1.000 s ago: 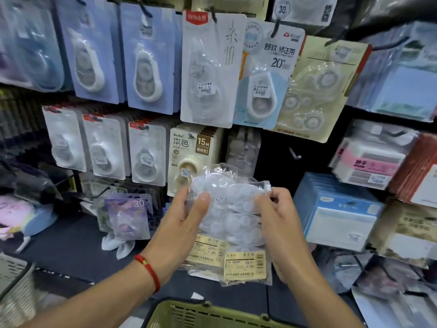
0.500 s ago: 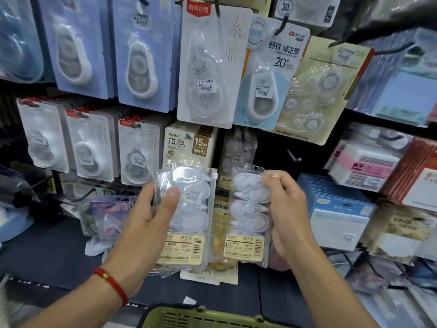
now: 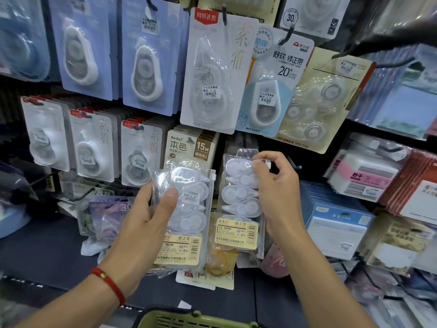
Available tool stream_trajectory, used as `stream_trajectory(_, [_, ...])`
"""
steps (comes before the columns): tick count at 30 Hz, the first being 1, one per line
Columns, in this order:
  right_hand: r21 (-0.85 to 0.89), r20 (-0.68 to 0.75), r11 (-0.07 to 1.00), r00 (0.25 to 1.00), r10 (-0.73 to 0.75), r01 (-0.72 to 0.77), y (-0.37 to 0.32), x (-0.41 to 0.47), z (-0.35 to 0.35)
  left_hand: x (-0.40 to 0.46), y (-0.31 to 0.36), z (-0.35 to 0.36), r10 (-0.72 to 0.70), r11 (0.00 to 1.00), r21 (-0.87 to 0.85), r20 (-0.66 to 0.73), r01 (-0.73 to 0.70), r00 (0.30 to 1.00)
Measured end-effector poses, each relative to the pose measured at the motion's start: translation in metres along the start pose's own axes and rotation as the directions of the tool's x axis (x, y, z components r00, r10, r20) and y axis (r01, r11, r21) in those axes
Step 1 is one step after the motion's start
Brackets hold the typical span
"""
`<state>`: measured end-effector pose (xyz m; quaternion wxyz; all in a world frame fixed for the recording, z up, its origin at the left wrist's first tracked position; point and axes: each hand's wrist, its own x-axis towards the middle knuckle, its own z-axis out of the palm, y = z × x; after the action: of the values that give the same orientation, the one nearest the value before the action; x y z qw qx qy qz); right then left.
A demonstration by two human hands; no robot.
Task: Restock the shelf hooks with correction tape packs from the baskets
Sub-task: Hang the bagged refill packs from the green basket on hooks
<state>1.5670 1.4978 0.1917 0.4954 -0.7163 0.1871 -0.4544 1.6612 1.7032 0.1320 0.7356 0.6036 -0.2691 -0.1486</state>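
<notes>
The left hand (image 3: 151, 216) grips a spare correction tape pack (image 3: 186, 209) low, clear of the shelf; the right hand (image 3: 276, 195) fingers pinch another pack (image 3: 238, 200) by its top, likely aiming for a hook.

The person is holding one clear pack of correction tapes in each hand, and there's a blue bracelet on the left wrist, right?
Nearly. The head view shows the bracelet is red, not blue. The rest holds: the left hand grips one clear pack and the right hand pinches another clear pack.
</notes>
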Motion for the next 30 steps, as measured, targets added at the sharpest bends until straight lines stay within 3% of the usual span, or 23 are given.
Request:
stream_trajectory(8, [0.014,-0.043,0.997,0.997,0.07,-0.07,0.012,0.006,0.008,0.002,-0.001,-0.003,-0.006,1.0,-0.008,-0.014,0.006,1.0])
stream_trajectory(19, [0.048,-0.067,0.998,0.996,0.054,-0.051,0.012,0.008,0.006,0.002,-0.001,-0.004,0.022,1.0,-0.006,0.018,-0.022,1.0])
stream_trajectory(26, [-0.025,-0.073,0.998,0.995,0.061,-0.063,0.027,0.021,0.009,0.001,0.0,-0.004,0.031,1.0,-0.001,0.005,-0.031,1.0])
stream_trajectory(30, [0.03,-0.034,0.986,0.986,0.165,-0.164,0.042,0.019,0.008,0.001,0.0,-0.005,0.017,1.0,-0.005,0.0,-0.017,1.0])
